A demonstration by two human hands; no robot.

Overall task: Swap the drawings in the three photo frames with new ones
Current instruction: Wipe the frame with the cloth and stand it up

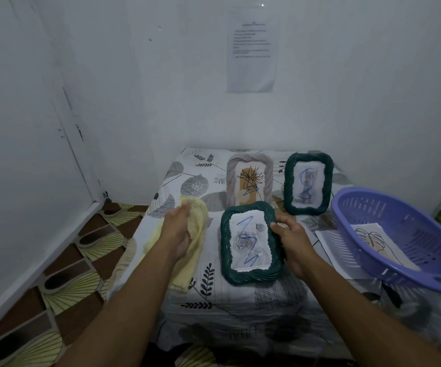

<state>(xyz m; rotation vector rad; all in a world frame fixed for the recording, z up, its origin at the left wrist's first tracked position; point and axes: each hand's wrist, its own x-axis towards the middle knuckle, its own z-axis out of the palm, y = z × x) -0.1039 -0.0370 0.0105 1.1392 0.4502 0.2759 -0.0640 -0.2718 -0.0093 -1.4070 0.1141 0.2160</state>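
Green frame, twisted rim, shows grey roses under a blue zigzag, tilted at the bench front. Right hand grips its right edge; left hand grips a cloth.

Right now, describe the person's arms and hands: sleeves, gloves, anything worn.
The left hand and right hand are bare, with no gloves. Both forearms are uncovered down to the picture's edge; no sleeve, watch or bracelet shows.
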